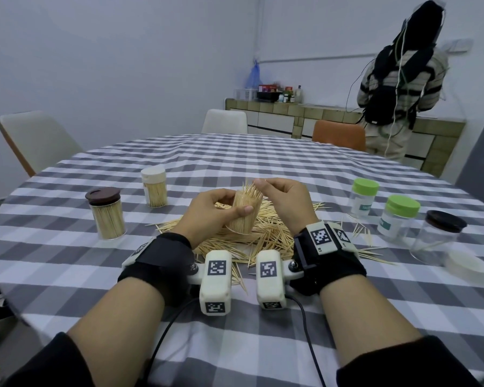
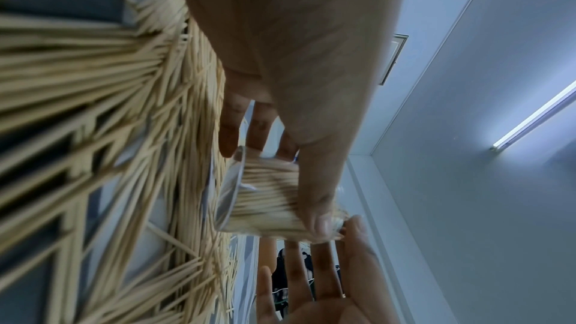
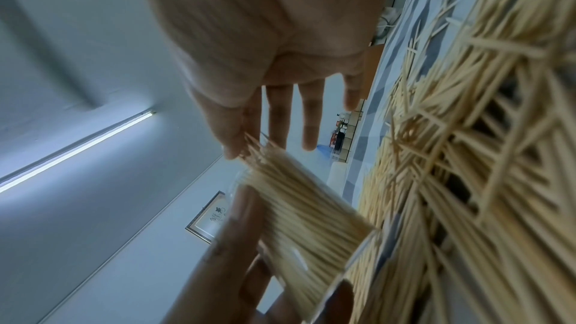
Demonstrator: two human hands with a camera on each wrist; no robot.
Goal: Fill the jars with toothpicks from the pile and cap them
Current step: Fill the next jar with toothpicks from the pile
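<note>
Jar (image 1: 242,213) brimming with toothpicks gripped by left hand (image 1: 207,212), right hand (image 1: 284,201) pinching protruding tips

Toothpick-packed uncapped jar (image 1: 243,212) over pile (image 1: 266,236)

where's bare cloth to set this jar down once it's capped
Bare cloth lies left of the pile, between it and the brown-lidded jar and white-lidded jar; also behind the pile toward the table's far edge. The right side is crowded: two green-lidded jars, a dark-lidded jar, a loose white cap and stray toothpicks.
</note>
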